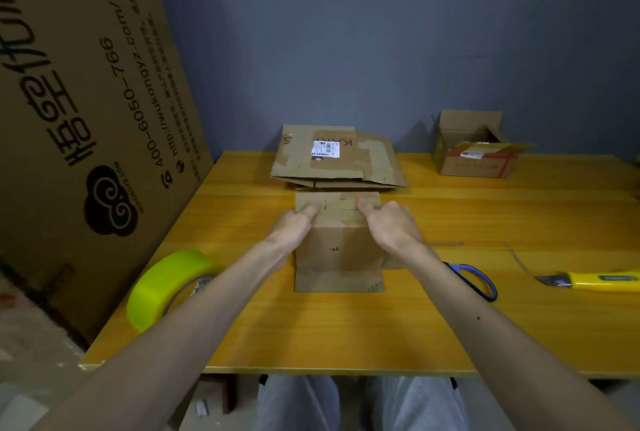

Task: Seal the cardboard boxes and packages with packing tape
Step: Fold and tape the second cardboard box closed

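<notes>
The small brown cardboard box (337,250) stands at the middle of the yellow wooden table (346,333), and both hands are on it. The left hand (294,224) and the right hand (391,226) each lay a thumb flat on the box's top, tips pointing toward each other and apart. The other fingers drop over the side edges, so it cannot be told whether they clasp the walls. A paler strip seems to run across the top between the thumbs. Its long axis lies left to right, and the thumbs look to be pressing it down. A flap lies flat on the table on the near side of the box.

The yellow-green roll of packing tape (162,288) stands on edge to the left, closer to the person than the grip, just beside the left forearm. The left hand is therefore the nearer one for fetching it. The blue-handled scissors (478,280) lie to the right, partly under the right forearm. The yellow utility knife (595,280) is farther right.

Just behind the box sits a stack of flattened brown cardboard (337,160) with a white label. An open small carton with red print (474,157) stands well apart at the far right. A large printed cardboard sheet (86,101) leans at the left.
</notes>
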